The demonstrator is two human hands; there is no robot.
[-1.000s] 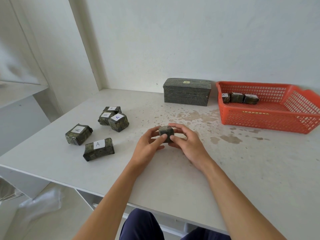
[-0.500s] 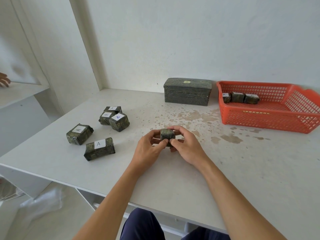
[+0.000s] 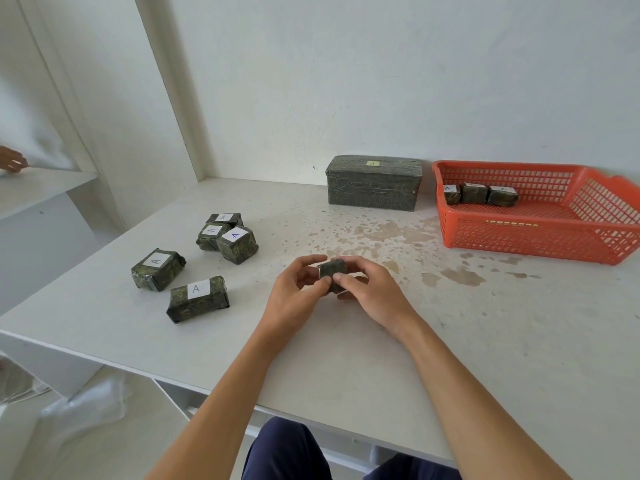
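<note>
Dark green wrapping covers the small block (image 3: 331, 271) held between both hands in the head view, over the middle of the white table (image 3: 485, 348); whether its underside touches the top cannot be told. The left hand (image 3: 294, 299) grips the small block from the left, thumb and curled fingers closed on its side and top. The right hand (image 3: 374, 296) clasps it from the right, with the thumb on the near face and the fingers wrapped round the far edge. Both forearms reach in from the bottom of the picture, above dark blue trousers (image 3: 287, 452). To the left, well apart from the hands, lie 5 labelled blocks (image 3: 197, 299) in the same green wrap, each with a white sticker marked A: 3 touch in a cluster farther back and 2 lie nearer the table edge. At the back against the wall stands a big wrapped box (image 3: 374, 188) with a small yellow tag on top. Just beside it on the right is an orange basket (image 3: 540, 244), and 3 basket blocks (image 3: 481, 194) sit in a row at its far left corner. Brown stains (image 3: 460, 275) mark the table between the hands and the orange basket. At the far left edge another person's hand (image 3: 12, 164) rests on a white shelf (image 3: 45, 188)
</note>
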